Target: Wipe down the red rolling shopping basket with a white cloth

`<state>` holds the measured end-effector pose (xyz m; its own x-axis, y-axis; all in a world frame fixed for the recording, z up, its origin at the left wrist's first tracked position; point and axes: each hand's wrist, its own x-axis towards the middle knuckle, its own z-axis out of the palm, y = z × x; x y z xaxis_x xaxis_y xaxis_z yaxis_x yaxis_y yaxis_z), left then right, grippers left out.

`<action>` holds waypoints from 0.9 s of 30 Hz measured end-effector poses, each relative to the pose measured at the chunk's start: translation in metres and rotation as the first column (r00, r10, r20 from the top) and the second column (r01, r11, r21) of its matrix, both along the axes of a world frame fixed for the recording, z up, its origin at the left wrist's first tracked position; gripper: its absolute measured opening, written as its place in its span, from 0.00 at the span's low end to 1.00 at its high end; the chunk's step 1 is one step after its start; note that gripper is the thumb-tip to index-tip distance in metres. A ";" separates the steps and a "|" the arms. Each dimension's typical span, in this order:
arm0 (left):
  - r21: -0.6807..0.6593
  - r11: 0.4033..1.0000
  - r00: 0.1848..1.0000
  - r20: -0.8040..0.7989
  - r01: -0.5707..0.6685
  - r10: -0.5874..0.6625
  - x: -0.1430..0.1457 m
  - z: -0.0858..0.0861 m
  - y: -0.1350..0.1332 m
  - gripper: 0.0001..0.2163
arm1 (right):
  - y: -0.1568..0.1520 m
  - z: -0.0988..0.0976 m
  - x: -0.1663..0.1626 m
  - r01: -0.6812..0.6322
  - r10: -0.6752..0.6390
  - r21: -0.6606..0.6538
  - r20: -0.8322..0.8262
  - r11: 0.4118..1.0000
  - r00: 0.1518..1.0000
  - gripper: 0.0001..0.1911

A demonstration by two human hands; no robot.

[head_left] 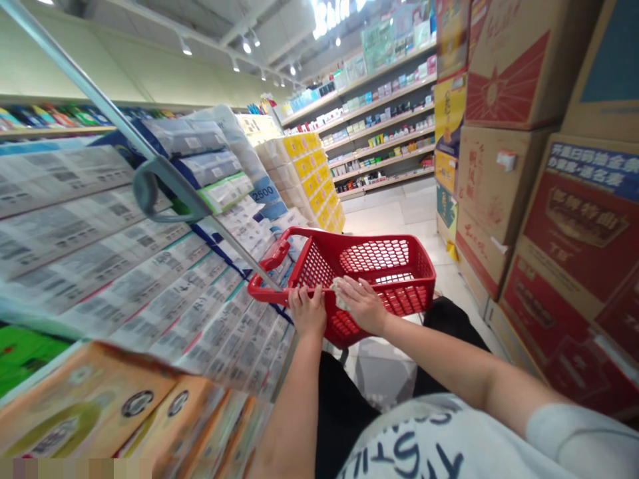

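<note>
A red plastic shopping basket (422, 266) with lattice sides stands in front of me, and I look down into it. My left hand (308, 311) is closed over its near rim, fingers curled across the edge. On the same rim, just to the right, my right hand (363, 305) presses a crumpled whitish cloth (341, 293) against the basket, the fingers lying over it. A silver pole (234, 247) with a grey loop-shaped grip (167, 193) slants from the upper left down to the basket's left end. How it joins the basket is hard to make out.
Stacked tissue packs (130, 266) line the left side, with orange packs (84, 399) nearest me. Yellow-and-white cartons (312, 176) stand beyond. Cardboard boxes (504, 179) are piled high on the right. Product shelves (379, 113) fill the back, across the tiled floor (394, 206).
</note>
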<state>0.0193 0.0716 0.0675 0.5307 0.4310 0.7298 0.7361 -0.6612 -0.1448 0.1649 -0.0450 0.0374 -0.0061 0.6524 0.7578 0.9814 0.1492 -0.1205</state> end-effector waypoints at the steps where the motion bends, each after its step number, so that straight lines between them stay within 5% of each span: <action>1: -0.005 1.000 1.000 -0.018 -0.007 0.007 0.002 0.004 0.003 0.13 | 0.003 0.004 -0.001 0.033 -0.033 0.001 -0.028 0.999 0.999 0.26; 9: -0.065 0.998 0.983 -0.183 0.005 -0.017 0.012 0.023 0.016 0.11 | 0.036 0.011 0.010 0.036 -0.055 -0.372 -0.039 0.928 0.998 0.32; 18: -0.161 0.985 0.959 -0.284 -0.057 0.009 0.019 0.043 0.010 0.15 | 0.045 0.019 0.033 -0.001 -0.043 -0.448 -0.089 0.894 0.995 0.27; 27: -0.127 0.991 0.976 -0.220 -0.033 0.004 0.031 0.027 -0.012 0.15 | 0.040 -0.002 0.039 0.126 -0.149 -0.293 -0.057 0.948 0.987 0.32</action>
<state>0.0506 0.0596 0.0948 0.6622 0.5253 0.5344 0.7084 -0.6715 -0.2177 0.2044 -0.0054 0.0354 0.1498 0.8331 0.5324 0.9760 -0.0386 -0.2142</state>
